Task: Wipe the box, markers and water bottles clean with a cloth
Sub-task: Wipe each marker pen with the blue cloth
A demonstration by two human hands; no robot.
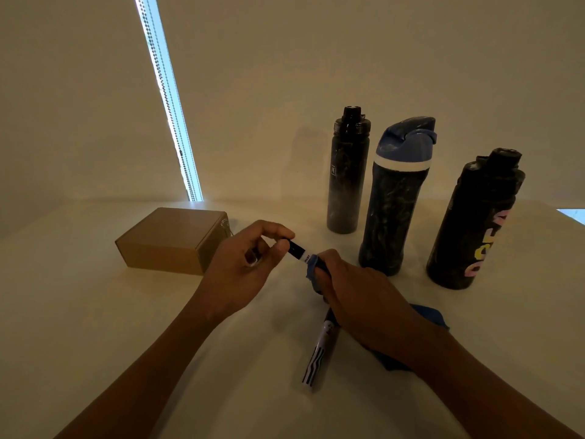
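Note:
My left hand point(250, 258) pinches the black cap end of a marker point(299, 251) held above the table. My right hand point(364, 299) wraps a blue cloth point(430, 315) around the marker's other end, which it hides. A second marker point(318, 353), white with black stripes, lies on the table below my right hand. A brown cardboard box point(171, 239) sits shut to the left. Three water bottles stand at the right: a slim black one point(346, 179), one with a blue lid point(392, 210), and a black one with coloured lettering point(474, 223).
The white table point(126, 327) meets a pale wall behind. A bright strip of window with a bead chain point(171, 99) runs up the wall at the left. The table's right edge point(569, 217) lies just past the bottles.

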